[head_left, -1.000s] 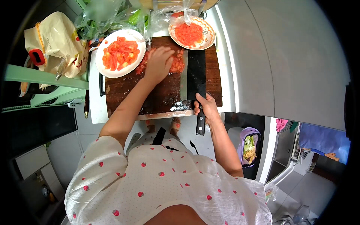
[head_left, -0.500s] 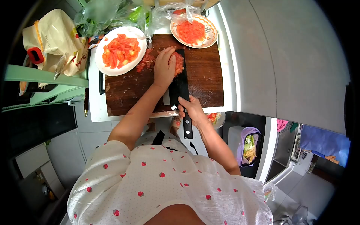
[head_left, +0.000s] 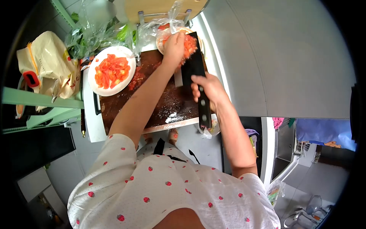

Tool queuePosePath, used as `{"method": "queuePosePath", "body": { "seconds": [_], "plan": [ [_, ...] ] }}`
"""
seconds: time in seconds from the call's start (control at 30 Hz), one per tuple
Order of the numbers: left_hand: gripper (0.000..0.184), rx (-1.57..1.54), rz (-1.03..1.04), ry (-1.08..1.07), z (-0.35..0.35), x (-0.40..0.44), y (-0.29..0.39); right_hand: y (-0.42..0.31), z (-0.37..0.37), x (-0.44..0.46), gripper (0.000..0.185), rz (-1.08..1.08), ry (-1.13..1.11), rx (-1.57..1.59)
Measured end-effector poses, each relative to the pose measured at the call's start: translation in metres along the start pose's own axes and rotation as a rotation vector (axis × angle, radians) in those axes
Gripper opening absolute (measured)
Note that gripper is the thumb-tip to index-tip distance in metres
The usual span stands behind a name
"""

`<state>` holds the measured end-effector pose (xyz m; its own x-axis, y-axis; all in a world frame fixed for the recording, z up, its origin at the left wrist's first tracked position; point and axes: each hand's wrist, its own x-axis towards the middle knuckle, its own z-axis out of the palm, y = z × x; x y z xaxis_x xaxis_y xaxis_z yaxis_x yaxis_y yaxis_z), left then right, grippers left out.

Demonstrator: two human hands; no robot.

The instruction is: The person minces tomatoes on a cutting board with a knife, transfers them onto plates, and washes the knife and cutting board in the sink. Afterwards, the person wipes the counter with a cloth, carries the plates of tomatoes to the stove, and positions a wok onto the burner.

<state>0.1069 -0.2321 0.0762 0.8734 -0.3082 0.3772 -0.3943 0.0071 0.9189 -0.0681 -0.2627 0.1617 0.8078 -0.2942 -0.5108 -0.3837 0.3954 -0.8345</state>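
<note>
My right hand (head_left: 209, 88) is closed round the black handle of a cleaver (head_left: 195, 65), raised over the far right of the wooden cutting board (head_left: 160, 103). A heap of chopped tomato (head_left: 190, 46) rests on its dark blade. My left hand (head_left: 175, 47) curls against the left side of this heap, its fingers partly hidden. Behind the blade and my left hand, a patterned plate (head_left: 203, 46) is mostly covered. Bits of tomato (head_left: 138, 78) lie on the board near a white plate (head_left: 92, 84) of cut tomato pieces.
Clear plastic bags with greens (head_left: 124, 34) lie behind the board. A cream bag (head_left: 49, 57) stands at the left by a pale green rack (head_left: 42, 97). A bowl with a plastic bag (head_left: 207, 131) shows below the board's front edge. A grey panel (head_left: 274, 57) rises on the right.
Both hands have moved up and away from me, carrying the cleaver and chopped tomato off the board's middle to the patterned plate. The view has shifted slightly.
</note>
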Motion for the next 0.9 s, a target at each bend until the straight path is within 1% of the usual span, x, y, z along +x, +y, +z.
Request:
{"method": "queuePosePath", "body": {
  "seconds": [0.07,0.1,0.13,0.2,0.23,0.33,0.4,0.43,0.5,0.53,0.57,0.6,0.67,0.73,0.77,0.9],
  "plan": [
    [0.036,-0.144,-0.203,-0.071,0.014,0.017,-0.021,-0.020,-0.001,0.024,0.011,0.011,0.027,-0.111],
    [0.039,-0.146,-0.346,-0.120,0.008,0.016,0.002,-0.028,0.001,0.031,0.012,-0.017,0.068,-0.213],
    [0.039,-0.185,-0.274,-0.093,0.009,0.015,-0.001,-0.034,0.003,0.035,0.012,-0.007,0.125,-0.266],
    [0.039,-0.249,-0.132,-0.025,0.001,0.011,-0.004,-0.042,0.004,0.023,0.013,-0.026,0.152,-0.276],
    [0.038,-0.293,-0.129,-0.041,-0.011,0.002,-0.002,-0.042,0.001,0.015,0.010,-0.056,0.165,-0.300],
    [0.036,-0.357,-0.136,0.051,-0.060,-0.037,0.013,-0.032,-0.014,-0.015,0.012,-0.101,0.187,-0.303],
    [0.033,-0.259,-0.105,0.063,-0.097,-0.077,0.010,-0.011,-0.024,-0.033,0.012,-0.218,0.151,-0.293],
    [0.032,-0.194,-0.139,0.071,-0.111,-0.098,0.007,0.004,-0.029,-0.038,0.009,-0.245,0.158,-0.372],
    [0.030,-0.060,-0.204,0.083,-0.134,-0.136,0.002,0.030,-0.036,-0.042,0.012,-0.217,0.126,-0.506],
    [0.029,0.037,-0.177,0.113,-0.143,-0.150,0.003,0.041,-0.038,-0.041,0.015,-0.201,0.123,-0.574],
    [0.029,0.130,-0.143,0.142,-0.149,-0.159,0.004,0.054,-0.038,-0.036,0.021,-0.386,0.161,-0.861],
    [0.028,0.221,-0.111,0.169,-0.155,-0.166,0.003,0.061,-0.037,-0.033,0.028,-0.518,0.225,-1.099],
    [0.026,0.343,-0.090,0.192,-0.164,-0.176,-0.005,0.066,-0.031,-0.029,0.030,-0.735,0.277,-1.377],
    [0.026,0.488,-0.058,0.222,-0.170,-0.181,-0.012,0.069,-0.029,-0.018,0.031,-0.744,0.345,-1.502],
    [0.027,0.526,-0.100,0.194,-0.171,-0.182,-0.012,0.071,-0.028,-0.013,0.032,-0.746,0.382,-1.564],
    [0.029,0.612,-0.080,0.189,-0.173,-0.182,-0.018,0.078,-0.026,0.014,0.031,-0.663,0.467,-1.707]
  ]
}}
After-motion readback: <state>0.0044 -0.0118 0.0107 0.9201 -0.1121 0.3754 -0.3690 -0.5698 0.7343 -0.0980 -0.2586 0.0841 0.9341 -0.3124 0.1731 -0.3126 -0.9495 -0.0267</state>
